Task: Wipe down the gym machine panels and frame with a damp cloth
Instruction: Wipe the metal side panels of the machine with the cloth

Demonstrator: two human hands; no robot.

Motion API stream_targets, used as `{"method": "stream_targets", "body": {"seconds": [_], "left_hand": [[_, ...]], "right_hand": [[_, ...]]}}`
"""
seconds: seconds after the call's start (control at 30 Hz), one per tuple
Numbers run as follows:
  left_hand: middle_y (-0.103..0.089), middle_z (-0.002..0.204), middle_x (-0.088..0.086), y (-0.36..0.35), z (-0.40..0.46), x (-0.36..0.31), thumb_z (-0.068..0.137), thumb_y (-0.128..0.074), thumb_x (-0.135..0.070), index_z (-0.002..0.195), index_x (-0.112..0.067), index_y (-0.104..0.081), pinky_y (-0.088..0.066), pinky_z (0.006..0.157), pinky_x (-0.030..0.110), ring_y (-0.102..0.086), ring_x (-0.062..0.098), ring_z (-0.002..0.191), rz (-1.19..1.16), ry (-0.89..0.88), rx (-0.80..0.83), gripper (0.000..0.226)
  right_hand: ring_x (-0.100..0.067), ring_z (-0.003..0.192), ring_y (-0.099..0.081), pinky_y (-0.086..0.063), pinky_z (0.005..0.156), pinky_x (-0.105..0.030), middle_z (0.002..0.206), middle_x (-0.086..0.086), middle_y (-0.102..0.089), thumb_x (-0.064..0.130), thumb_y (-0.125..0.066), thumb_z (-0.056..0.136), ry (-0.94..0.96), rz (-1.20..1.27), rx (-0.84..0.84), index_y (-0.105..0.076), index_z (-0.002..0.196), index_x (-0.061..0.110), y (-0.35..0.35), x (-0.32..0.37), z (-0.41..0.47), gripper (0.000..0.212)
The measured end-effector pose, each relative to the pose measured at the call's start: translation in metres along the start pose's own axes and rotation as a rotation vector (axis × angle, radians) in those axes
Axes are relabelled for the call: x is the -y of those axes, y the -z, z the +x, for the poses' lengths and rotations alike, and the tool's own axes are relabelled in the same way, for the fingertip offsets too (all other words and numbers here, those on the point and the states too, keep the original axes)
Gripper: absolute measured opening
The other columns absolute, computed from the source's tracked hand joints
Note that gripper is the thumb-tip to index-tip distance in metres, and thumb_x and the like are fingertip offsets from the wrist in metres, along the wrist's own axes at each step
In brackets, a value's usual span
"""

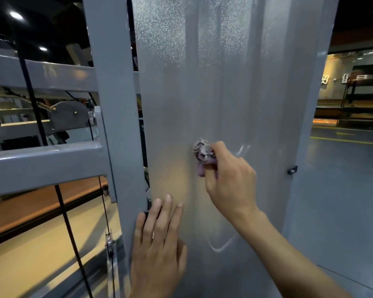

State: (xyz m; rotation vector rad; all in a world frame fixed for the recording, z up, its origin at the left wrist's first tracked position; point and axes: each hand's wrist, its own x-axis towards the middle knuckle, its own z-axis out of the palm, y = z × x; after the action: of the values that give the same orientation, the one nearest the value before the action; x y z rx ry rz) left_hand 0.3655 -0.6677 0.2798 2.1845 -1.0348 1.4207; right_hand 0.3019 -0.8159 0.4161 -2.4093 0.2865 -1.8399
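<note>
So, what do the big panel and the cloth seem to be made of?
The panel looks like frosted translucent plastic, maybe acrylic: its surface is grainy and sparkles, and light glows dimly through it. The cloth, bunched in the right hand, looks like soft woven or terry fabric, grey-purple and crumpled.

Dim hall, ceiling spots upper left blew out. Panel showed grainy speckle glare up top, warm reflection lower down. Wide-angle bent the frame post. Background right was soft, edges smeared.
</note>
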Motion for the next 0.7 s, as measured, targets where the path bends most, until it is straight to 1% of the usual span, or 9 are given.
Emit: {"method": "stream_targets", "body": {"seconds": [0.07, 0.17, 0.23, 0.3, 0.37, 0.43, 0.5, 0.6, 0.7], "left_hand": [[-0.018, 0.172, 0.002, 0.0, 0.001, 0.001, 0.077, -0.049, -0.026, 0.157, -0.017, -0.039, -0.007, 0.13, 0.045, -0.013, 0.023, 0.16, -0.009, 0.007, -0.003, 0.081], [-0.014, 0.173, 0.002, 0.0, 0.001, 0.001, 0.078, -0.048, -0.029, 0.159, -0.014, -0.032, -0.006, 0.13, 0.044, -0.009, 0.022, 0.161, -0.005, 0.002, 0.003, 0.084], [-0.011, 0.174, 0.002, -0.001, 0.001, 0.002, 0.079, -0.048, -0.028, 0.159, -0.014, -0.033, -0.005, 0.131, 0.044, -0.009, 0.022, 0.161, 0.0, -0.003, 0.01, 0.083], [-0.012, 0.174, 0.003, 0.0, 0.001, 0.002, 0.079, -0.048, -0.027, 0.158, -0.016, -0.036, -0.004, 0.13, 0.044, -0.009, 0.023, 0.161, 0.012, -0.006, 0.026, 0.081], [-0.011, 0.174, 0.003, 0.001, 0.001, 0.002, 0.078, -0.048, -0.028, 0.159, -0.017, -0.034, -0.002, 0.13, 0.045, -0.008, 0.023, 0.161, 0.028, -0.012, 0.047, 0.083], [-0.012, 0.173, 0.004, 0.0, 0.001, 0.002, 0.078, -0.048, -0.029, 0.159, -0.016, -0.034, -0.002, 0.13, 0.045, -0.007, 0.024, 0.161, 0.037, -0.013, 0.044, 0.083], [-0.011, 0.174, 0.005, -0.003, -0.001, 0.003, 0.078, -0.049, -0.03, 0.158, -0.014, -0.035, -0.004, 0.131, 0.045, -0.008, 0.024, 0.161, 0.04, -0.02, 0.029, 0.082], [-0.007, 0.174, 0.004, -0.007, -0.002, 0.004, 0.078, -0.049, -0.03, 0.156, -0.013, -0.035, -0.004, 0.131, 0.045, -0.007, 0.024, 0.161, 0.039, -0.03, 0.009, 0.082], [-0.017, 0.172, 0.005, -0.004, -0.001, 0.002, 0.078, -0.049, -0.027, 0.158, -0.016, -0.035, -0.007, 0.13, 0.046, -0.013, 0.025, 0.16, 0.033, -0.011, 0.003, 0.082]], "right_hand": [[-0.029, 0.061, -0.056, -0.035, 0.051, -0.033, 0.071, 0.002, -0.064, 0.025, -0.051, 0.077, 0.01, 0.024, 0.003, -0.057, 0.083, 0.016, -0.004, 0.013, -0.001, 0.012], [-0.025, 0.058, -0.055, -0.037, 0.052, -0.036, 0.07, 0.002, -0.059, 0.015, -0.064, 0.073, 0.182, 0.014, 0.033, -0.053, 0.086, 0.018, -0.02, 0.037, -0.008, 0.017], [-0.023, 0.058, -0.055, -0.039, 0.052, -0.036, 0.069, 0.002, -0.059, 0.017, -0.063, 0.073, 0.228, -0.001, 0.044, -0.055, 0.087, 0.018, -0.018, 0.031, -0.006, 0.016], [-0.021, 0.059, -0.053, -0.035, 0.05, -0.033, 0.067, 0.002, -0.062, 0.024, -0.056, 0.076, 0.165, -0.051, -0.01, -0.06, 0.084, 0.018, -0.01, 0.012, -0.004, 0.01], [-0.025, 0.056, -0.052, -0.024, 0.051, -0.029, 0.065, 0.003, -0.063, 0.027, -0.053, 0.077, 0.074, -0.089, -0.04, -0.06, 0.085, 0.015, -0.005, -0.001, -0.004, 0.016], [-0.024, 0.055, -0.053, -0.021, 0.053, -0.028, 0.064, 0.002, -0.063, 0.026, -0.055, 0.077, 0.058, -0.069, -0.053, -0.06, 0.088, 0.014, -0.008, 0.006, -0.004, 0.017], [-0.018, 0.058, -0.052, -0.028, 0.051, -0.031, 0.066, 0.002, -0.062, 0.02, -0.064, 0.072, 0.149, -0.029, -0.039, -0.062, 0.092, 0.013, -0.019, 0.026, -0.006, 0.021], [-0.022, 0.057, -0.057, -0.037, 0.052, -0.036, 0.07, 0.003, -0.062, 0.017, -0.072, 0.071, 0.294, -0.006, 0.023, -0.061, 0.099, 0.014, -0.027, 0.037, -0.008, 0.031], [-0.024, 0.056, -0.06, -0.035, 0.052, -0.032, 0.067, 0.002, -0.065, 0.026, -0.06, 0.075, 0.205, -0.076, -0.036, -0.053, 0.104, 0.021, -0.015, 0.004, -0.002, 0.03]]}}
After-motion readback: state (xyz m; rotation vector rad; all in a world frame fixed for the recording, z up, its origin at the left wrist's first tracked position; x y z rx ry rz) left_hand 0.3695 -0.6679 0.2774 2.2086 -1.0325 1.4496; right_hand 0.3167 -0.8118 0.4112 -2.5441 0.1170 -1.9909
